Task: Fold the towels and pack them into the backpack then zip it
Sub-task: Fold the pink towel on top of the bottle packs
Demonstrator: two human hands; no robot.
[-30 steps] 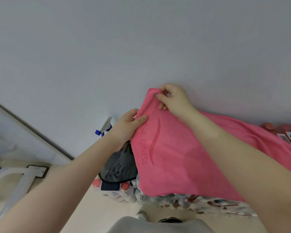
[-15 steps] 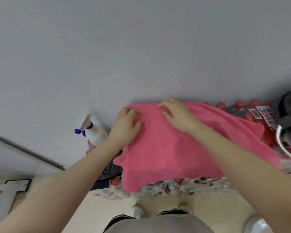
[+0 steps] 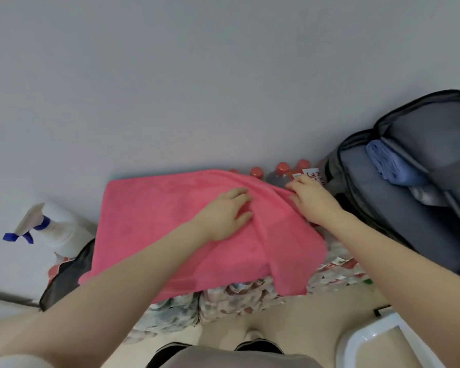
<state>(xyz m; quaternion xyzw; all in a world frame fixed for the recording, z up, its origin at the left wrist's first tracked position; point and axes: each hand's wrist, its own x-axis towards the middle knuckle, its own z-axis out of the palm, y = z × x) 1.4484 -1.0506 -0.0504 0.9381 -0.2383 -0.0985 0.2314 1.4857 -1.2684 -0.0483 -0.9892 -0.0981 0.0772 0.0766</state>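
Soft, limp pink terry towel (image 3: 175, 224) draped over shrink-wrapped red-capped bottles (image 3: 282, 170), beside open grey backpack (image 3: 398, 208). Left hand (image 3: 225, 215) flat, fingers spread; right hand (image 3: 312, 199) fingers pinching the right edge. Probably light and floppy, best taken by corners.

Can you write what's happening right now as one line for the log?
step: folding | pink towel: spread over bottles | left hand: flat on towel | right hand: at towel edge | backpack: open, blue towel inside
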